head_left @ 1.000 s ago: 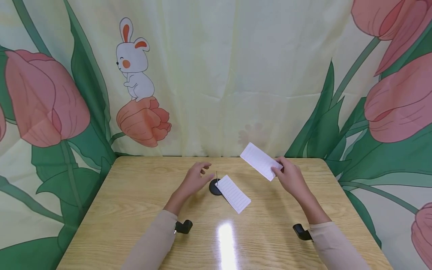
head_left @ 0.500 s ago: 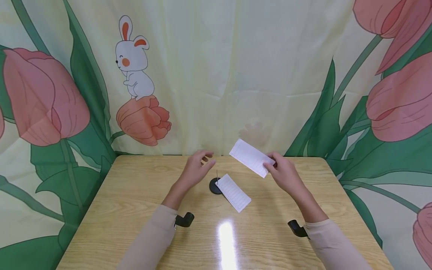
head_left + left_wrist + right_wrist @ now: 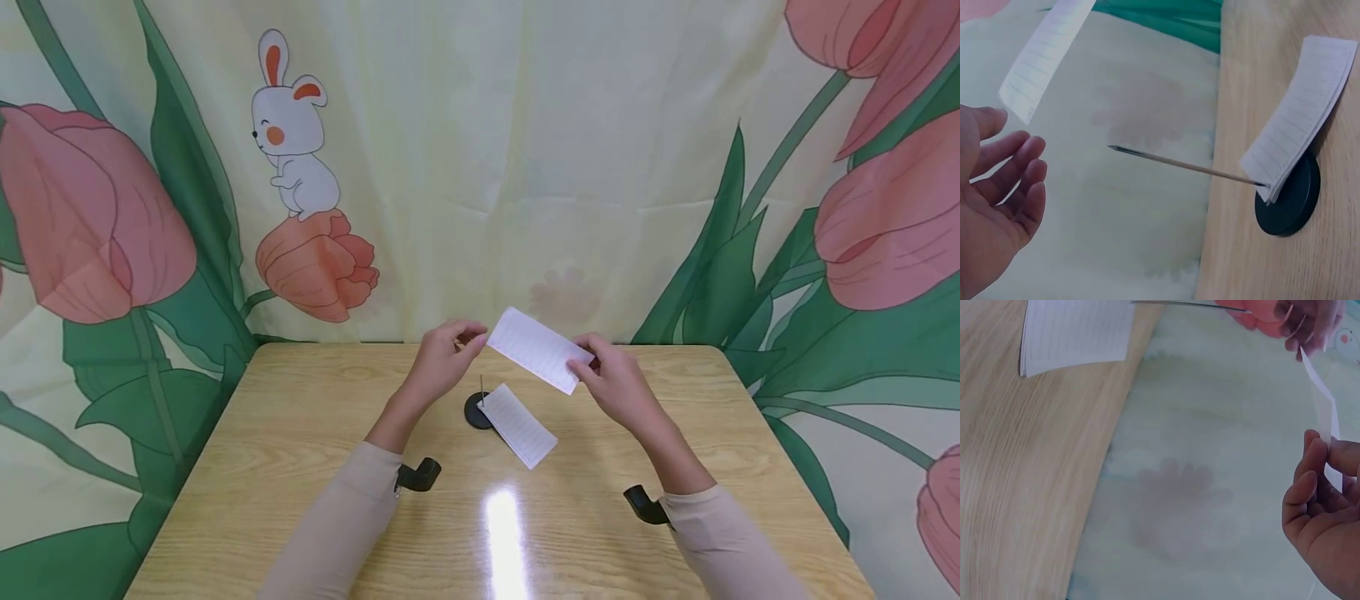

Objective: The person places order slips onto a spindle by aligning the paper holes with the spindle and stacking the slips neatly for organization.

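My right hand (image 3: 615, 379) pinches a lined white paper slip (image 3: 536, 350) by its right end, thumb in front, and holds it raised over the table. Near the slip's left corner is my left hand (image 3: 444, 358), its fingers loosely bent; a small gap to the slip (image 3: 1044, 62) shows in the left wrist view. Below both hands stands a spike paper holder, with a round black base (image 3: 1288, 206) and a thin upright metal spike (image 3: 1179, 164). Several lined slips (image 3: 519, 427) are stacked on that spike at one end and slant toward the front right.
The wooden table (image 3: 300, 467) ends at the back against a curtain (image 3: 465, 167) printed with tulips and a rabbit. Black wrist camera mounts (image 3: 420, 475) stick out at both sleeves. A bright light reflection (image 3: 504, 533) lies on the front of the tabletop.
The right hand has moved left with its slip, bringing the slip's left corner close to the left hand. The left hand has risen slightly and its fingertips have drawn nearer the slip.
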### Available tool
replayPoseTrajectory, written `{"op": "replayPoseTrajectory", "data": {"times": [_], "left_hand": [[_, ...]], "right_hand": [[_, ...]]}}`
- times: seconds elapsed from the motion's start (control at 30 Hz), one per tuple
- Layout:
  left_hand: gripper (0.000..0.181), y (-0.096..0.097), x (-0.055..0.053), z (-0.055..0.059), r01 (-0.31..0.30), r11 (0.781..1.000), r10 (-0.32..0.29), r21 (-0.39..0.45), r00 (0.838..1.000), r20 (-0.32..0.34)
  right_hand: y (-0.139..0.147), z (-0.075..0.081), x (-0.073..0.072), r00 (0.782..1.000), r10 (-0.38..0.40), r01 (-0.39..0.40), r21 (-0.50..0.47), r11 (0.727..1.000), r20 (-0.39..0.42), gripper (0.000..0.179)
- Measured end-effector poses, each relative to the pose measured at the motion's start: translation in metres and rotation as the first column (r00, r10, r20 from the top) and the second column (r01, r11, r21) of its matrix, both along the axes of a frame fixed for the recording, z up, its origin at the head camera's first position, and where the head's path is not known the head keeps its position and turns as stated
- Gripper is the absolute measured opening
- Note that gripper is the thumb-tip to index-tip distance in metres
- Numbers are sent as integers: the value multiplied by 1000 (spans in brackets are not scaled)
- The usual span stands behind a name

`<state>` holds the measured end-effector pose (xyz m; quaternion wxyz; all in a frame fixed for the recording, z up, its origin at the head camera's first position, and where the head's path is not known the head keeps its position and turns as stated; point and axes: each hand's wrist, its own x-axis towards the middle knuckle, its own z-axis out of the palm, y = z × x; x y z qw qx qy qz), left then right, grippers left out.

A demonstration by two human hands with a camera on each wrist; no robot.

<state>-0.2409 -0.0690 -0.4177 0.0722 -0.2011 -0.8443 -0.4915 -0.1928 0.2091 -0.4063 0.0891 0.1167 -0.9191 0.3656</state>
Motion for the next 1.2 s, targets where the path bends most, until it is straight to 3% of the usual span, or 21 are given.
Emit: {"op": "replayPoseTrajectory", "data": {"times": [0.4,0.67,1.2], "left_hand": [[16,5,-1,0,-52,996,47,66,996,74],[14,3,0,-5,-81,995,74,66,992,99],[12,-1,0,-27,-48,998,40,47,986,161]], "right_hand": [[-12,-2,3,1000,16,-16,-58,998,3,24],[-18,-16,7,998,22,-17,-87,996,59,25],[-20,-43,11,986,-9,27,-106,994,168,26]]}}
